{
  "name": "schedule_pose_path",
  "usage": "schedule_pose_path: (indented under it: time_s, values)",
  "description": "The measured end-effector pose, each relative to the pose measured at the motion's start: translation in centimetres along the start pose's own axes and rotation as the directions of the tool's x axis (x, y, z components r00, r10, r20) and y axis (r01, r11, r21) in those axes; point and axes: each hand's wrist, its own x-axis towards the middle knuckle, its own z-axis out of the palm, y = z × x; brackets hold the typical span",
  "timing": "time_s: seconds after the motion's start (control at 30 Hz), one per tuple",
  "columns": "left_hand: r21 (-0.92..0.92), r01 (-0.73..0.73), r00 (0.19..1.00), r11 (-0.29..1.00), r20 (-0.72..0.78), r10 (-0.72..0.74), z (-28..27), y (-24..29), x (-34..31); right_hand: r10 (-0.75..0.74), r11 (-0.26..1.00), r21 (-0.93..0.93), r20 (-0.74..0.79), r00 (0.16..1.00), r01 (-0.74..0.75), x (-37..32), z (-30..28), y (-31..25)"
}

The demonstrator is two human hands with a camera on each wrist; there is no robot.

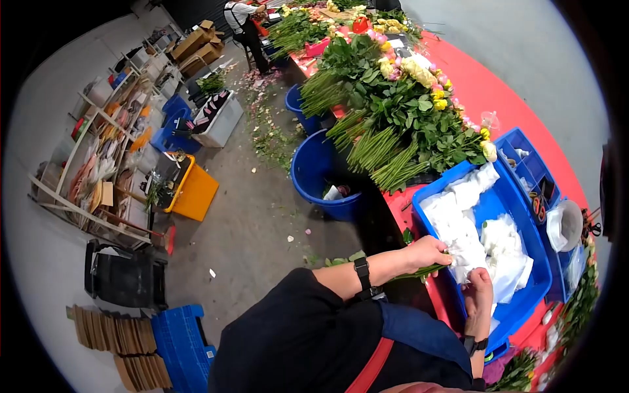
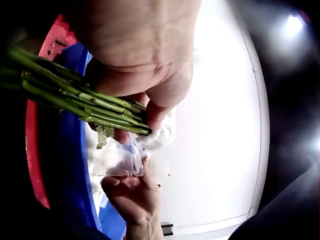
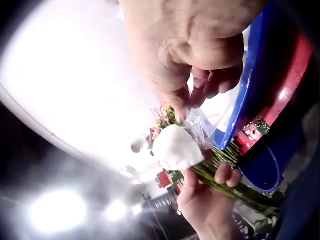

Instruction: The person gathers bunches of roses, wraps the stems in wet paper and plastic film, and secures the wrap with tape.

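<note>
My left hand [image 1: 427, 254] grips a bunch of green flower stems [image 2: 85, 100], their cut ends bunched at its fingertips. A white wad [image 3: 176, 148], soft like wet cotton, covers the stem ends in the right wrist view. Between finger and thumb my right hand [image 1: 480, 288] pinches a clear plastic bag [image 2: 131, 157], close beside the wad. Both hands are over the near edge of a blue tray [image 1: 541, 281], which holds white wads and clear plastic [image 1: 503, 245]. The flower heads of the held bunch are hidden in the head view.
Cut roses [image 1: 409, 98] with long stems lie piled on the red table [image 1: 481, 78]. A blue compartment box [image 1: 517, 147] with scissors adjoins the tray's far side. Blue buckets [image 1: 314, 170] stand on the floor at the table's left. Another person [image 1: 247, 29] works at the far end.
</note>
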Motion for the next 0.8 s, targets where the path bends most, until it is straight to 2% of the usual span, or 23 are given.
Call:
schedule_pose_path:
  time_s: [0.07,0.13,0.17,0.23,0.3,0.33,0.4,0.43,0.47,0.5,0.53,0.6,0.63,0.67,0.7,0.73,0.77,0.8]
  values:
    - [0.23,-0.12,0.986,0.966,-0.087,0.143,-0.3,-1.4,0.7,-0.044,0.998,0.045,-0.023,0.999,0.045,-0.1,0.6,-0.5]
    - [0.472,-0.213,0.933,0.855,-0.162,0.321,1.1,-0.4,-0.8,-0.165,0.98,-0.11,0.015,0.986,0.165,0.1,2.0,-1.1]
    - [0.73,-0.468,0.72,0.499,-0.012,0.694,0.3,-3.9,1.1,-0.223,0.956,-0.186,0.043,0.974,0.227,0.3,2.9,-1.6]
    - [0.766,-0.373,0.781,0.522,-0.044,0.623,1.1,-1.8,-0.6,-0.391,0.835,-0.365,0.133,0.911,0.412,-0.2,5.1,-2.4]
    - [0.773,-0.278,0.846,0.571,-0.084,0.526,1.8,0.4,-2.0,-0.522,0.646,-0.498,0.265,0.811,0.579,-1.0,7.8,-3.0]
    - [0.807,-0.257,0.848,0.532,-0.076,0.525,1.2,0.2,-1.2,-0.563,0.442,-0.588,0.407,0.72,0.678,-1.9,9.1,-3.5]
    - [0.867,-0.216,0.853,0.448,-0.056,0.52,-0.7,-0.3,1.2,-0.586,0.176,-0.584,0.585,0.561,0.792,-3.1,11.4,-3.4]
    - [0.795,-0.255,0.843,0.551,-0.097,0.529,-1.3,1.2,1.5,-0.599,0.152,-0.586,0.586,0.546,0.796,-3.4,11.9,-2.7]
    - [0.771,-0.35,0.754,0.533,-0.106,0.648,-2.6,1.1,2.6,-0.575,0.154,-0.621,0.576,0.581,0.768,-3.3,11.4,-1.7]
    - [0.501,-0.054,0.957,0.864,-0.22,0.188,-1.9,7.0,-0.9,-0.541,0.399,-0.622,0.434,0.72,0.674,-2.9,10.6,-0.4]
    - [0.381,-0.247,0.938,0.891,-0.136,0.318,-2.9,7.0,0.0,-0.458,0.619,-0.574,0.292,0.84,0.537,-2.4,10.3,0.8]
    - [0.092,-0.272,0.962,0.958,0.038,0.27,-3.7,8.5,0.0,-0.267,0.845,-0.425,0.193,0.944,0.325,-1.1,10.7,2.2]
    - [0.057,-0.28,0.959,0.958,0.062,0.276,-4.4,7.3,2.1,-0.19,0.922,-0.268,0.316,0.929,0.28,0.1,10.4,4.1]
    - [0.019,-0.279,0.957,0.96,0.092,0.276,-4.8,5.9,4.1,-0.117,0.933,-0.291,0.312,0.943,0.212,-0.7,12.4,4.6]
    - [0.0,-0.185,0.982,0.983,0.05,0.184,-3.6,7.9,2.1,-0.032,0.93,-0.323,0.411,0.911,0.178,-0.2,13.0,5.3]
    - [-0.077,-0.15,0.983,0.986,0.095,0.157,-3.3,7.5,2.7,-0.058,0.835,-0.476,0.426,0.903,0.278,0.4,13.2,5.8]
    - [-0.116,-0.144,0.982,0.983,0.11,0.157,-2.9,7.3,2.6,-0.193,0.722,-0.587,0.336,0.922,0.365,0.8,13.4,6.3]
    - [0.018,-0.239,0.969,0.971,0.063,0.237,-3.1,5.9,3.9,-0.065,0.635,-0.743,0.222,0.973,0.211,0.3,13.9,4.8]
